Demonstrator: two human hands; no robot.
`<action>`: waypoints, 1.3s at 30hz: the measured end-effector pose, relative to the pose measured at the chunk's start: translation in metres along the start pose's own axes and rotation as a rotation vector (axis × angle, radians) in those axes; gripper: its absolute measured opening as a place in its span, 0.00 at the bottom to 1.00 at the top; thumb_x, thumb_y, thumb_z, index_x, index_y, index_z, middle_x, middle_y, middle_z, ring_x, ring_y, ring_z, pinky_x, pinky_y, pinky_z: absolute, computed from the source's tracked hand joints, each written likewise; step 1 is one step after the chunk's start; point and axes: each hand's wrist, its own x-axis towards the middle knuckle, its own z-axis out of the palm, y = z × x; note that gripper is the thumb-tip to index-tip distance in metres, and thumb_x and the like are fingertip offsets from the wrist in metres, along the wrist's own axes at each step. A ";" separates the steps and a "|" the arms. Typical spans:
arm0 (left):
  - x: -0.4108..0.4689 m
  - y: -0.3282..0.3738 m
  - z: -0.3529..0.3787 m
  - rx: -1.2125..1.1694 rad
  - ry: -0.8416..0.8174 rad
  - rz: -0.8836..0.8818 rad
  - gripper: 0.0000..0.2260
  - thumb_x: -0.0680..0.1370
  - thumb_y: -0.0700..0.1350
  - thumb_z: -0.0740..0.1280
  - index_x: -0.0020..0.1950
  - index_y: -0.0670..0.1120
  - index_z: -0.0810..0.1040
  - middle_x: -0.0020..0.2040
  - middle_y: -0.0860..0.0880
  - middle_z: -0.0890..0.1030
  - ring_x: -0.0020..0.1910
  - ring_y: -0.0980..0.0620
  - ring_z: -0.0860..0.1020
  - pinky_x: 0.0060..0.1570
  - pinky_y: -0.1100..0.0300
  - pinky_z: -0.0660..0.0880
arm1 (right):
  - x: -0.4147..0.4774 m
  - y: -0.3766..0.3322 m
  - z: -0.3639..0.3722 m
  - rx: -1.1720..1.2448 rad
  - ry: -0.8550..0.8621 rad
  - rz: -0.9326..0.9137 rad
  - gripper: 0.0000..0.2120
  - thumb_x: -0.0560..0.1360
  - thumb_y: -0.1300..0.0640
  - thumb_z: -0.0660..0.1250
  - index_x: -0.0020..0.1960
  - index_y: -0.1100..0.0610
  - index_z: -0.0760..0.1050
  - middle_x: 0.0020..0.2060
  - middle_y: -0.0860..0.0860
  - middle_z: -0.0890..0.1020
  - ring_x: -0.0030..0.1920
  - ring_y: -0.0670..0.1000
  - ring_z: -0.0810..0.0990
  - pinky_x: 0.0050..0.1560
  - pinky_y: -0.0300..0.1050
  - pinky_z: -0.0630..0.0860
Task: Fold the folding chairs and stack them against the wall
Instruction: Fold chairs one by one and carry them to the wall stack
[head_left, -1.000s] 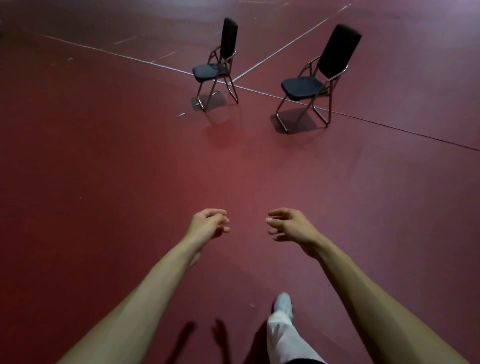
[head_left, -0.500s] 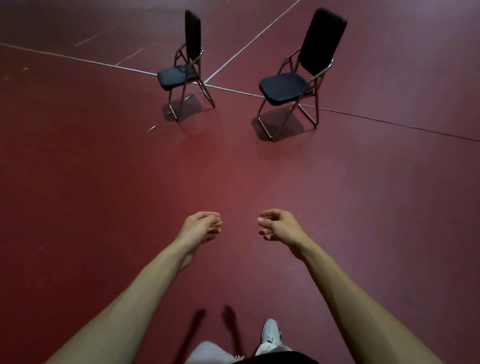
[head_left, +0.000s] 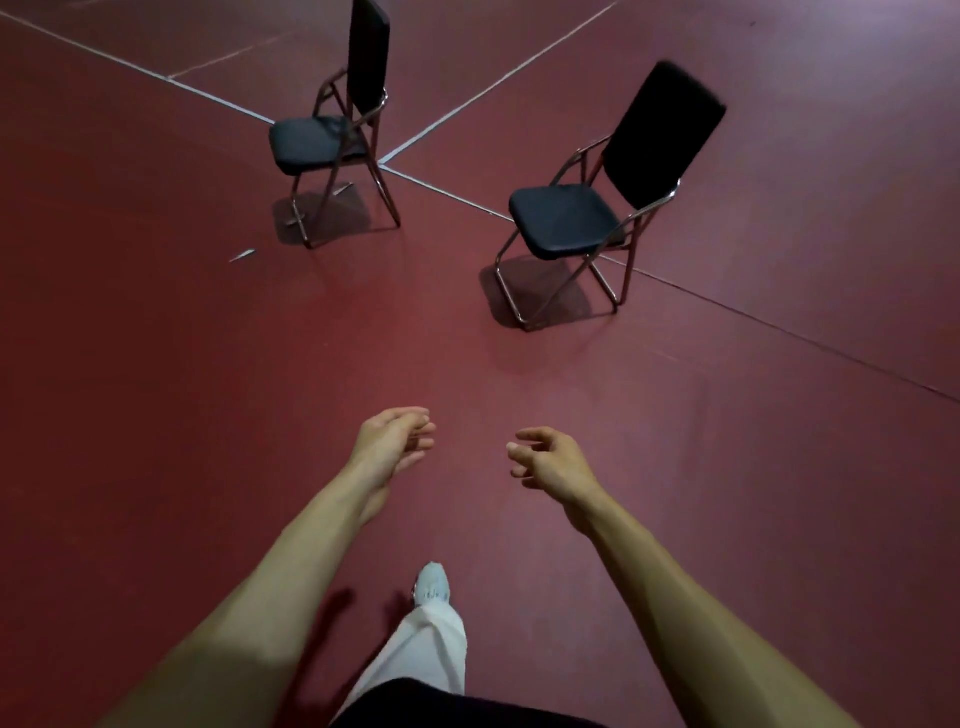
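Hands out front and empty, two unfolded chairs ahead.
Nothing gripped: left hand (head_left: 392, 447) and right hand (head_left: 550, 460) hang forward, fingers (head_left: 521, 451) loosely curled, one shoe (head_left: 432, 584) planted below, well short of the nearer chair (head_left: 563, 221). The second chair (head_left: 317, 143) stands beyond it to its left, apart. Best bet, I'd say: grip the nearer chair's backrest top and tip its seat front up. No wall in view; the second chair's backrest is cut off at the top, and the hinges are too small to read.

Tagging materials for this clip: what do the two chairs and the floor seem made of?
Left chair and right chair: thin shiny tube frames, likely chromed steel; dark padded seats with faint sheen, perhaps vinyl. Floor: smooth dark red sheet, softly reflective, possibly vinyl or rubber.
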 end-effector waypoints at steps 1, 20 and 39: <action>0.020 0.015 -0.001 -0.009 -0.006 -0.005 0.06 0.80 0.38 0.61 0.48 0.46 0.77 0.44 0.46 0.81 0.41 0.52 0.78 0.47 0.61 0.74 | 0.017 -0.017 0.005 0.014 -0.007 0.010 0.13 0.77 0.60 0.67 0.61 0.61 0.73 0.46 0.55 0.77 0.34 0.48 0.76 0.38 0.42 0.73; 0.388 0.268 0.097 0.089 -0.041 -0.013 0.04 0.80 0.40 0.63 0.51 0.43 0.78 0.44 0.45 0.81 0.39 0.50 0.77 0.43 0.60 0.75 | 0.423 -0.224 -0.020 0.186 0.140 -0.082 0.14 0.75 0.59 0.69 0.60 0.58 0.74 0.38 0.49 0.79 0.37 0.50 0.79 0.44 0.48 0.76; 0.739 0.442 0.220 0.234 -0.110 0.102 0.07 0.77 0.34 0.64 0.49 0.45 0.79 0.42 0.46 0.81 0.40 0.51 0.77 0.42 0.63 0.73 | 0.752 -0.396 -0.089 0.026 0.211 -0.010 0.18 0.72 0.50 0.70 0.61 0.51 0.75 0.38 0.45 0.81 0.44 0.50 0.82 0.52 0.51 0.78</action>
